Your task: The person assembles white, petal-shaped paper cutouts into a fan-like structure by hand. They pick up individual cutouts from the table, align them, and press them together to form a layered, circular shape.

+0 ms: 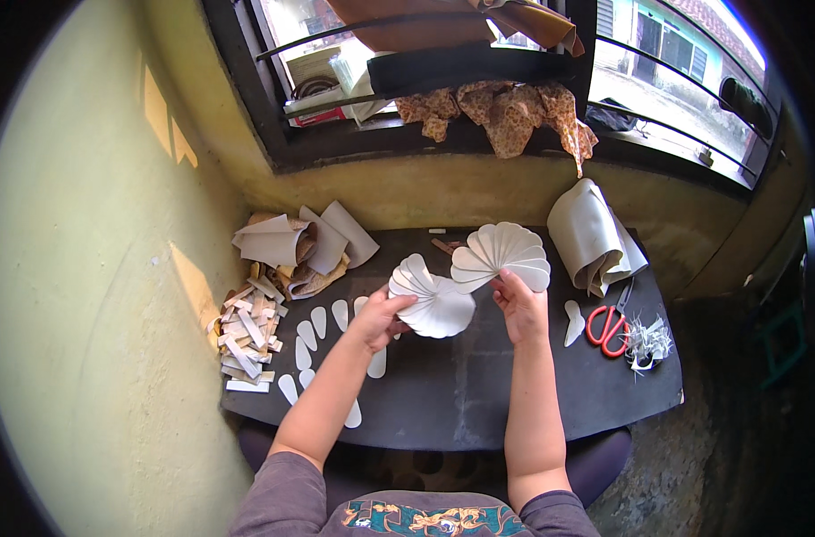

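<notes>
My left hand [381,320] grips a fanned stack of white petal-shaped pieces [437,307] above the middle of the dark table. In my right hand [517,302], a second fan of the same white pieces [499,254] is pinched at its narrow end, a little higher and to the right. The two fans meet or overlap slightly at their edges; I cannot tell if they touch. Around my left forearm lie several loose white petal pieces [302,353], partly hidden by the arm. Another white piece or small stack [574,323] rests right of my right hand.
Red-handled scissors [609,331] and a heap of white shreds [649,344] lie at the right. Behind them stands a rolled pale sheet [585,234]. At the left are a pile of small strips [248,336] and folded sheets [305,246]. A barred window [479,85] holds draped patterned cloth [506,115].
</notes>
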`<action>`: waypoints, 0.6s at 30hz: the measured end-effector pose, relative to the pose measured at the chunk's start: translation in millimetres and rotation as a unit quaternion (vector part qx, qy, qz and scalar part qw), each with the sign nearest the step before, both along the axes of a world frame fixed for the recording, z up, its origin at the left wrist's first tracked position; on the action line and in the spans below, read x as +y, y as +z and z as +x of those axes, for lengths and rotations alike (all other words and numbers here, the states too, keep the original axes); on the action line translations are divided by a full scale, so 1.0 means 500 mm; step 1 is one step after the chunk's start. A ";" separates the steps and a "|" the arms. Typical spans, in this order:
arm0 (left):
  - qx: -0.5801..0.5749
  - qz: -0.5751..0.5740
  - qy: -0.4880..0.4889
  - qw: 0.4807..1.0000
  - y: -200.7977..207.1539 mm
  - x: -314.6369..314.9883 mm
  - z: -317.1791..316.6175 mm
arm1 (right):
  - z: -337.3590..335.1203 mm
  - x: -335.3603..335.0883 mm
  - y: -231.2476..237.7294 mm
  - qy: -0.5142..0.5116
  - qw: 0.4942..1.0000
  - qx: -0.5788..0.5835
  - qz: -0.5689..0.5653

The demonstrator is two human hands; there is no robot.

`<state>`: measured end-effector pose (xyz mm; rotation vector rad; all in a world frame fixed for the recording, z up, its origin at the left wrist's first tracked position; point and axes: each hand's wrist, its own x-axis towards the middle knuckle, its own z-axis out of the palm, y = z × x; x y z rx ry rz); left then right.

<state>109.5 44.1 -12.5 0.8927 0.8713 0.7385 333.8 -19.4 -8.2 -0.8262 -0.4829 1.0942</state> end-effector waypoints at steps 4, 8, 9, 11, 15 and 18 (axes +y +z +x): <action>-0.068 -0.014 -0.015 0.997 -0.020 -0.030 0.041 | -0.007 -0.003 0.004 -0.002 1.000 0.006 0.007; -0.113 -0.052 -0.041 0.991 -0.026 -0.054 0.070 | -0.008 0.000 0.003 -0.014 0.999 0.038 0.008; -0.116 -0.052 -0.050 0.991 -0.033 -0.055 0.072 | -0.008 0.000 0.003 -0.015 0.999 0.048 0.006; -0.122 -0.054 -0.064 0.989 -0.051 -0.055 0.071 | -0.005 0.003 -0.002 -0.006 0.998 0.057 0.006; -0.118 -0.066 -0.054 0.989 -0.056 -0.063 0.070 | -0.010 0.002 0.001 -0.003 0.998 0.064 -0.006; -0.111 -0.081 -0.045 0.990 -0.067 -0.061 0.067 | -0.018 0.000 0.007 -0.007 0.999 0.050 -0.015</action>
